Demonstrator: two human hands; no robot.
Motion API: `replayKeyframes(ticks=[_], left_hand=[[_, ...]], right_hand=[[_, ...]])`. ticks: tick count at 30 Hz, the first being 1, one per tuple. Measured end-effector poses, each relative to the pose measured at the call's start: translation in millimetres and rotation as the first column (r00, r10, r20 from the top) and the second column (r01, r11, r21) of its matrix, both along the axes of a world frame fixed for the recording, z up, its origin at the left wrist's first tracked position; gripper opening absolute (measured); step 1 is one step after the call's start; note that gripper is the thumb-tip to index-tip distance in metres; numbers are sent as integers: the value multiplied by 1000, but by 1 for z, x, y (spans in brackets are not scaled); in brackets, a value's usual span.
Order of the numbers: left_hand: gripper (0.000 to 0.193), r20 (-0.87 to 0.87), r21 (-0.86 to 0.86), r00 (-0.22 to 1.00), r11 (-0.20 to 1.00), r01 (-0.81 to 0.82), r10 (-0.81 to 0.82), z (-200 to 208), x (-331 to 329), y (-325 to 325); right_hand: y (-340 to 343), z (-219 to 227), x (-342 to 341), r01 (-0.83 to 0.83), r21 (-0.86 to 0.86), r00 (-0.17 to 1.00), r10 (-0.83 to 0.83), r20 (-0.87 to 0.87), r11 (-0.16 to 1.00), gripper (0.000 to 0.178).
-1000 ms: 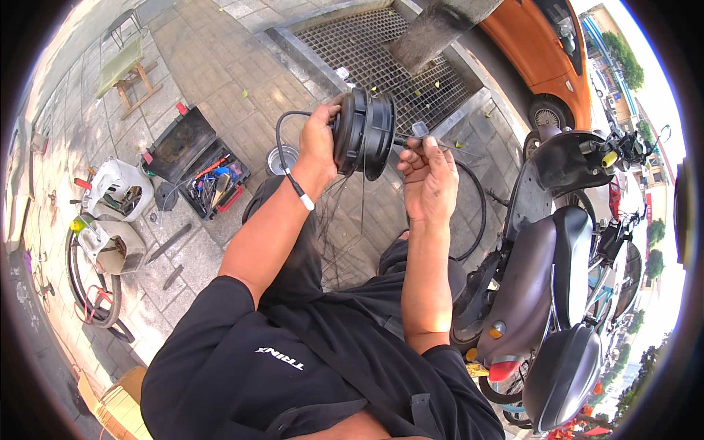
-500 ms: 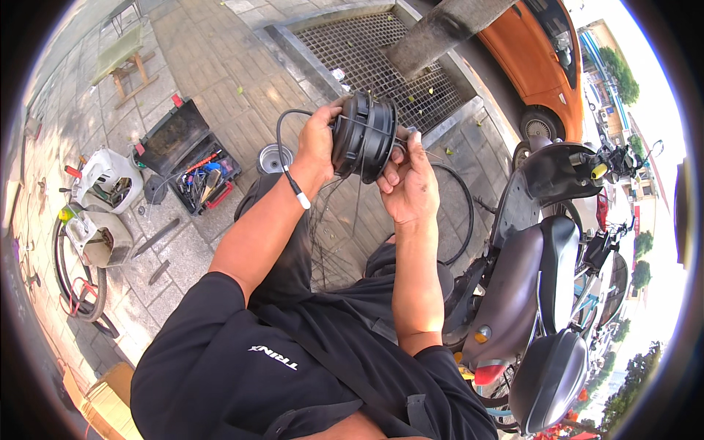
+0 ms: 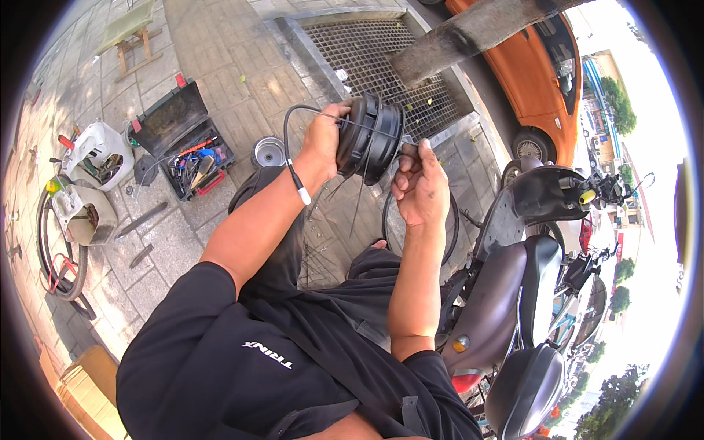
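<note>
A black wheel hub motor (image 3: 372, 139) is held up in front of me, tilted, over the paving. My left hand (image 3: 323, 143) grips its left side, fingers wrapped behind the rim. From the hub a black cable (image 3: 284, 139) loops over my left wrist and ends in a white-tipped plug (image 3: 305, 196). Several thin metal spokes hang below the hub. Beside the hub's right flange, my right hand (image 3: 423, 187) is closed in a pinch, palm toward me. Whatever lies between its thumb and fingers is too small to make out.
An open black toolbox (image 3: 172, 114) full of tools lies left, near a silver metal cup (image 3: 269, 152) and cut white plastic containers (image 3: 105, 147). A tree trunk (image 3: 462, 40) rises from a metal grate (image 3: 352, 48). A scooter (image 3: 488, 293) stands close right, an orange car (image 3: 524, 81) beyond.
The hub motor has shifted slightly right in the picture, still in my left hand. My right hand has moved a little right and down, its fingertips farther off the flange. The view has turned slightly.
</note>
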State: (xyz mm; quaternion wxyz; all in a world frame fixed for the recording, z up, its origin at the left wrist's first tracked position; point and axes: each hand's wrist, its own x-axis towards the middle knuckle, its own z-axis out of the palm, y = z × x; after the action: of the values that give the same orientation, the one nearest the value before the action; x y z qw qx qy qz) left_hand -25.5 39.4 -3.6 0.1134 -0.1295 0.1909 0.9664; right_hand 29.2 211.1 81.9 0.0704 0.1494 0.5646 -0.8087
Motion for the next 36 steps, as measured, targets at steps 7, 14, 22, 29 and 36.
replayKeyframes(ticks=[7,14,22,29,36], left_hand=[[37,0,-9,1000,1000,-12,12,8,5,4],[34,-243,155,965,978,138,-98,-9,0,-2],[35,-483,273,869,925,265,-107,-18,-8,-4],[37,-402,181,900,949,256,-166,-14,0,-5],[40,-261,33,944,975,218,-202,-1,10,-3]], right_hand=[[14,13,3,225,683,961,-45,-271,695,37],[-53,45,10,605,777,282,866,-412,173,36],[-66,42,2,607,786,160,952,-259,112,43],[-71,34,0,570,742,65,881,-469,353,46],[-76,49,-1,538,660,45,764,-643,524,41]])
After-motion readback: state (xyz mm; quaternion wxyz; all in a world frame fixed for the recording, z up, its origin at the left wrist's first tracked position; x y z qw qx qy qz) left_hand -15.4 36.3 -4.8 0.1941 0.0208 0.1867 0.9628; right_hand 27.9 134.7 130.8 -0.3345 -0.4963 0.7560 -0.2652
